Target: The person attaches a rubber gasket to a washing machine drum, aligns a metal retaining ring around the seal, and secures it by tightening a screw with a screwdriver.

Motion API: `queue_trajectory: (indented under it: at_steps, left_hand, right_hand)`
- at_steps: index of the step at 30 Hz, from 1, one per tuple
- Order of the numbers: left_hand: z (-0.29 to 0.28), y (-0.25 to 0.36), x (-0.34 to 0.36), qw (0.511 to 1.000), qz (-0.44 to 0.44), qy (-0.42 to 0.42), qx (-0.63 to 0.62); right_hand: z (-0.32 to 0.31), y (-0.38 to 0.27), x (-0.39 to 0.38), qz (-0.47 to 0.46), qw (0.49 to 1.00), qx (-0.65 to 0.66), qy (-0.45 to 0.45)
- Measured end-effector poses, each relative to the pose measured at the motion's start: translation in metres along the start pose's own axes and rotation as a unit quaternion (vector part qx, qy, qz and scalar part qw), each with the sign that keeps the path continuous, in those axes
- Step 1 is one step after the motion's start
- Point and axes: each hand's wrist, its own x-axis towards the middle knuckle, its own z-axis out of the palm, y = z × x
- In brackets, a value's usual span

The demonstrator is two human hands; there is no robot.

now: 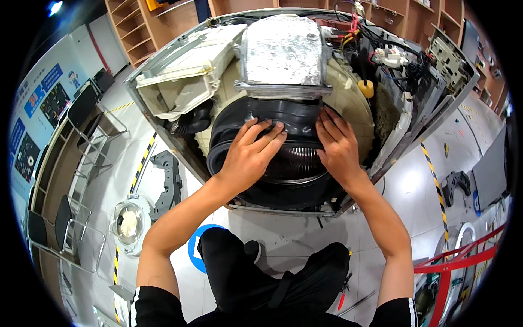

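Observation:
In the head view, an opened front-loading machine, seemingly a washer, holds a black rubber door gasket [286,117] around the drum opening [289,163]. My left hand [251,150] grips the gasket's left upper part, fingertips bent onto the folded rubber and thumb hidden. My right hand [338,144] grips its right side, fingers curled over the rubber and thumb at the inner edge. Above sits a foil-covered housing [280,52], with a white plastic drawer housing [169,90] at left and bundled wires [406,68] at upper right.
A round door part [129,234] and dark bracket [166,188] lie on the floor at left, beside chairs [81,114]. A red metal frame [444,272] stands at lower right. Red-handled pliers [342,298] are beside my right leg. Wooden shelving [131,30] lines the back.

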Motion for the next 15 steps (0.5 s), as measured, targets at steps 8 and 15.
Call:
queue_trajectory:
  at_steps: [8,15]
  left_hand:
    - [-0.010,-0.019,0.000,0.956,-0.160,0.159,-0.189]
    - [0.007,-0.038,0.010,0.913,-0.322,0.154,-0.196]
  right_hand:
    - [0.005,-0.001,-0.003,0.032,0.999,0.015,-0.008]
    - [0.006,-0.007,0.001,0.066,0.994,0.076,0.050]
